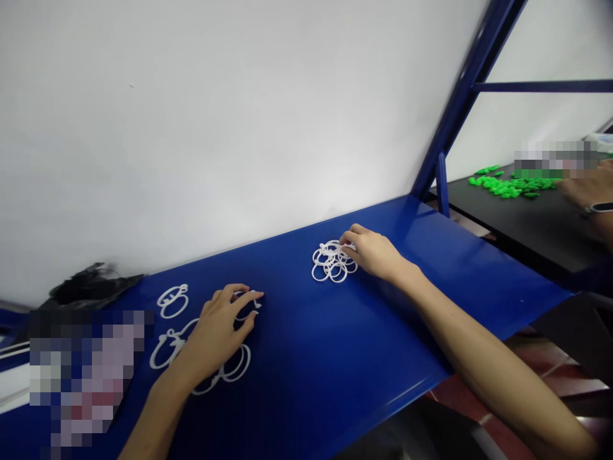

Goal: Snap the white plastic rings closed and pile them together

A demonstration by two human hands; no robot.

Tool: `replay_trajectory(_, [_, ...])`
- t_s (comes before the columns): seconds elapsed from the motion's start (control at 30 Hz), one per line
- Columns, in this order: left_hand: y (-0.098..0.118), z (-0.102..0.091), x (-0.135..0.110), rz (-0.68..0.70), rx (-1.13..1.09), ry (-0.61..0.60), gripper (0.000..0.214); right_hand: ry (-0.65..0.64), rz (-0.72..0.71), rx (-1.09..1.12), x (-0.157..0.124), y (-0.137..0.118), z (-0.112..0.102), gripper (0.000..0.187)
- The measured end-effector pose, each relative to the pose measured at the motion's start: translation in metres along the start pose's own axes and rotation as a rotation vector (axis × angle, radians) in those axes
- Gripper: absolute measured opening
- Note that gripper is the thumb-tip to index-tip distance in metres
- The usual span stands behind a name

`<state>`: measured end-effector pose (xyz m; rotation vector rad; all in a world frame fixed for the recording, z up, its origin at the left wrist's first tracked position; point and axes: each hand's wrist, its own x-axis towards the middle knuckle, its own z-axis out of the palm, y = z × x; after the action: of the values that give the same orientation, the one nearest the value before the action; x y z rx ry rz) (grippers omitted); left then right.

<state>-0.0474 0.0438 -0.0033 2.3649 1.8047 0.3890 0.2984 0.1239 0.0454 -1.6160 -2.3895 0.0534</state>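
My left hand [218,329] is over the left part of the blue table, thumb and fingers apart around a white plastic ring piece [241,313] lying there. Below and beside that hand lie other thin white rings [235,367], partly hidden by my palm and wrist. Farther right, my right hand [368,248] bends its fingers onto the edge of a heap of white plastic rings [330,263]. Its fingertips are closed on a ring of that heap, though the exact grip is partly hidden.
A separate white ring piece [173,301] lies at the left of the blue table [306,358], near a black plastic bag [96,284]. A white wall stands behind. Right, past a blue frame [453,128], green pieces [510,185] and another person's hand [587,188] are at a black table.
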Motion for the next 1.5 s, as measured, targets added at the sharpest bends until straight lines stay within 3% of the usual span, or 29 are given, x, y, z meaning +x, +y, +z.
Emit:
replay_trajectory(0.37, [0.013, -0.007, 0.003, -0.009, -0.103, 0.048, 0.031, 0.089, 0.002, 0.083, -0.001, -0.001, 0.003, 0.019])
replay_trajectory(0.53, [0.02, -0.008, 0.005, 0.005, -0.11, 0.065, 0.028, 0.193, 0.031, 0.086, -0.001, -0.006, 0.003, 0.021])
replay_trajectory(0.7, [0.027, -0.008, 0.004, 0.0, -0.057, 0.099, 0.024, 0.282, -0.152, 0.162, -0.008, -0.025, 0.009, 0.023])
replay_trajectory(0.77, [0.032, -0.01, 0.004, -0.019, -0.068, 0.108, 0.025, 0.239, -0.277, 0.247, -0.014, -0.039, 0.015, 0.024])
replay_trajectory(0.9, [0.042, -0.013, 0.003, -0.015, -0.128, 0.11, 0.025, 0.023, -0.492, 0.372, -0.029, -0.066, 0.03, 0.025])
replay_trajectory(1.03, [0.051, -0.013, 0.001, 0.041, -0.239, 0.102, 0.019, -0.155, -0.553, 0.396, -0.037, -0.08, 0.038, 0.028])
replay_trajectory(1.23, [0.063, -0.014, -0.004, -0.001, -0.499, 0.01, 0.016, -0.177, -0.447, 0.522, -0.038, -0.08, 0.038, 0.029])
replay_trajectory(1.5, [0.072, -0.015, -0.007, -0.064, -0.73, -0.135, 0.017, -0.176, -0.542, 0.559, -0.037, -0.08, 0.04, 0.023])
